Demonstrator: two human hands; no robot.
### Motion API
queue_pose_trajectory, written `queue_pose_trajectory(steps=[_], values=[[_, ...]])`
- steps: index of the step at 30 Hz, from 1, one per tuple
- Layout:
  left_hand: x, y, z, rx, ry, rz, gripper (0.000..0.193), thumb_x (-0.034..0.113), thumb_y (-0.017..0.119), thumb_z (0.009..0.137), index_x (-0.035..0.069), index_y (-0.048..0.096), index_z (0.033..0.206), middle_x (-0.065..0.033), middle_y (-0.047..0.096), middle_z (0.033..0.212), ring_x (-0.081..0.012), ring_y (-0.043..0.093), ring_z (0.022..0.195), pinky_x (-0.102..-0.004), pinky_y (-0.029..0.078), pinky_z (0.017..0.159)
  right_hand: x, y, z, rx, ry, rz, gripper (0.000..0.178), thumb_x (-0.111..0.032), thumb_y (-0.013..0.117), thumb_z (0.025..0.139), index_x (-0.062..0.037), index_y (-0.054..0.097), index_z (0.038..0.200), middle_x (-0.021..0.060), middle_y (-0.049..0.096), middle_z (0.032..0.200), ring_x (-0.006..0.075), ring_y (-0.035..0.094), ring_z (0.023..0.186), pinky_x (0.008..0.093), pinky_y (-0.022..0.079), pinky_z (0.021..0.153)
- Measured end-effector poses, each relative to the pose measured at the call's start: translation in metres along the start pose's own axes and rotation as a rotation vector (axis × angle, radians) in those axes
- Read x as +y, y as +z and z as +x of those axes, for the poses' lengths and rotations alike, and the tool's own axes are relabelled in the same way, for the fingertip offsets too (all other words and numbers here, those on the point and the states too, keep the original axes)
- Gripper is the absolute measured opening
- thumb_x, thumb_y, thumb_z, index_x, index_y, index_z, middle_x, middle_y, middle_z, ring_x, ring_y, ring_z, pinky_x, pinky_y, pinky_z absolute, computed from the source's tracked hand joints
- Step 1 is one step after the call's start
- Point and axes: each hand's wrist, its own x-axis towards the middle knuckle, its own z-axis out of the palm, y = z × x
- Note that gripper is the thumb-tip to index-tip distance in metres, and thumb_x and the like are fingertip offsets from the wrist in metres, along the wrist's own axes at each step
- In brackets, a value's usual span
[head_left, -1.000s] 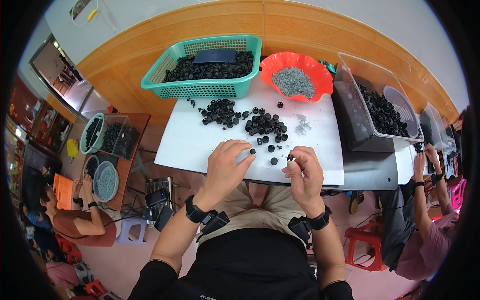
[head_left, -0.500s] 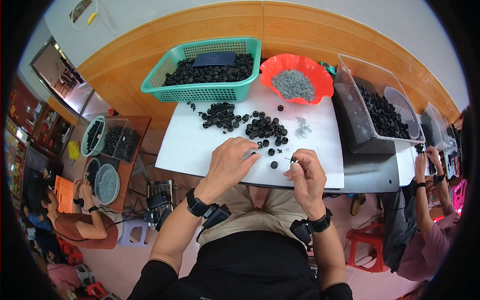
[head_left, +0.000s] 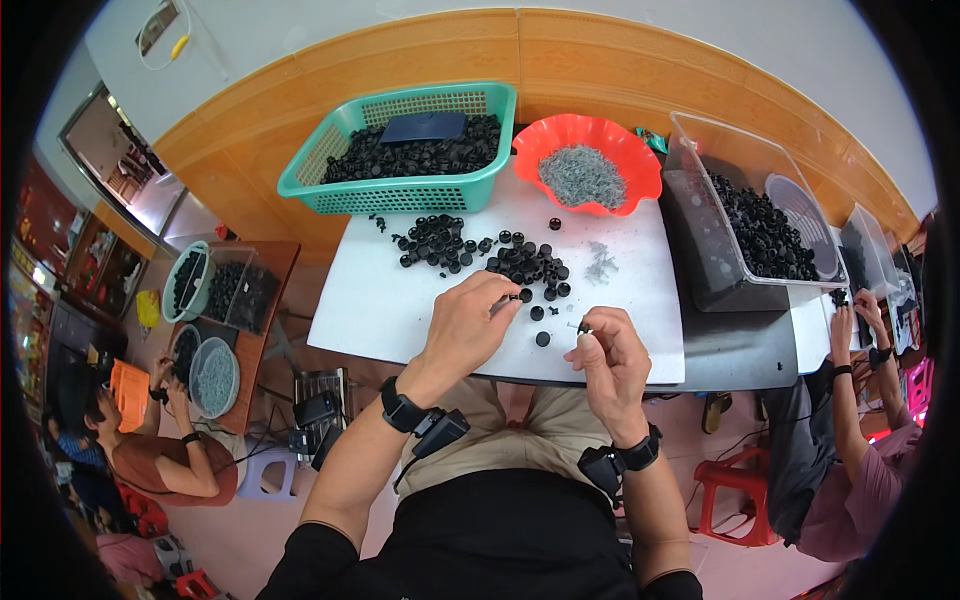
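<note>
My left hand is closed at the fingertips on a small black piece, apparently a round cap, at the near edge of a pile of black round caps. Its exact outline is partly hidden by the fingers. To the right, my right hand is raised over the white sheet and pinches a small black part with a thin pale screw sticking out to the left. Between the hands lie a few loose caps, one black cap nearest me. A small heap of screws sits beyond the right hand.
At the back stand a green basket of black parts and a red scalloped bowl of screws. A clear bin with black parts is on the right. Co-workers sit at both sides; a red stool stands at lower right.
My left hand has moved slightly away from me and to the right, its thumb and finger now closed together on a piece. The right hand keeps its pinch. The view has shifted slightly.
</note>
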Motion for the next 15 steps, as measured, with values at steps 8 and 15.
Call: queue_pose_trajectory(steps=[8, 15], values=[[-0.001, -0.004, -0.009, 0.068, -0.067, -0.391, 0.019, -0.003, 0.074, 0.085, -0.004, 0.073, 0.103, -0.0105, 0.07, 0.106, -0.0167, 0.071, 0.093, -0.0278, 0.059, 0.082, 0.0, -0.004, -0.001, -0.03, 0.033, 0.011, 0.016, -0.006, 0.057, 0.102, 0.005, 0.058, 0.114, 0.0106, 0.054, 0.115, 0.0098, 0.057, 0.07, 0.0274, 0.058, 0.068], [-0.005, -0.005, -0.018, 0.026, -0.176, -0.573, 0.023, -0.006, 0.075, 0.086, -0.004, 0.072, 0.108, -0.0099, 0.067, 0.112, -0.013, 0.067, 0.096, -0.0252, 0.057, 0.085, -0.001, -0.003, -0.002, -0.021, 0.04, 0.019, 0.016, -0.008, 0.057, 0.103, 0.0046, 0.058, 0.113, 0.0099, 0.053, 0.115, 0.0092, 0.056, 0.07, 0.028, 0.059, 0.069]])
